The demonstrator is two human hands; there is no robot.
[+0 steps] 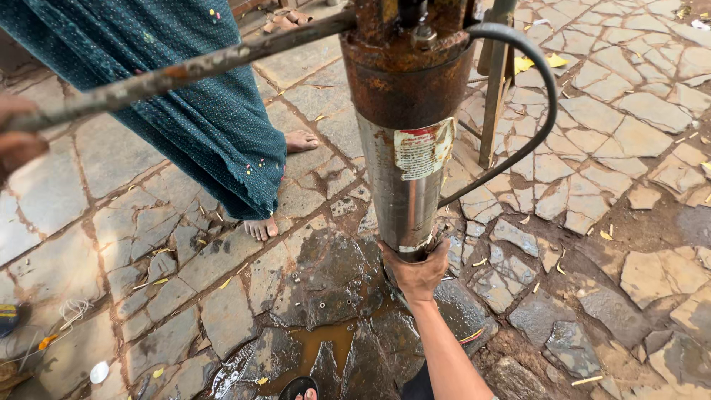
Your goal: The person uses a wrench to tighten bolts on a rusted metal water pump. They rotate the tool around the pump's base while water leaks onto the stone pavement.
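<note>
Gripped from below by the right hand [419,272], lower end of the rusty steel pump cylinder [406,148] hung just above the wet stone floor [222,311], not yet set down; left hand [16,141] closed around the iron bar [185,70].

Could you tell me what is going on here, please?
A person is working on a long cylindrical pump, rusty at the top and shiny steel lower down, that stands upright over wet stone paving. Their right hand grips its lower end. Their left hand, at the frame's edge, holds a rusty metal bar that runs to the pump's top. A black cable loops off its side. Another person in a teal garment stands barefoot nearby.
</note>
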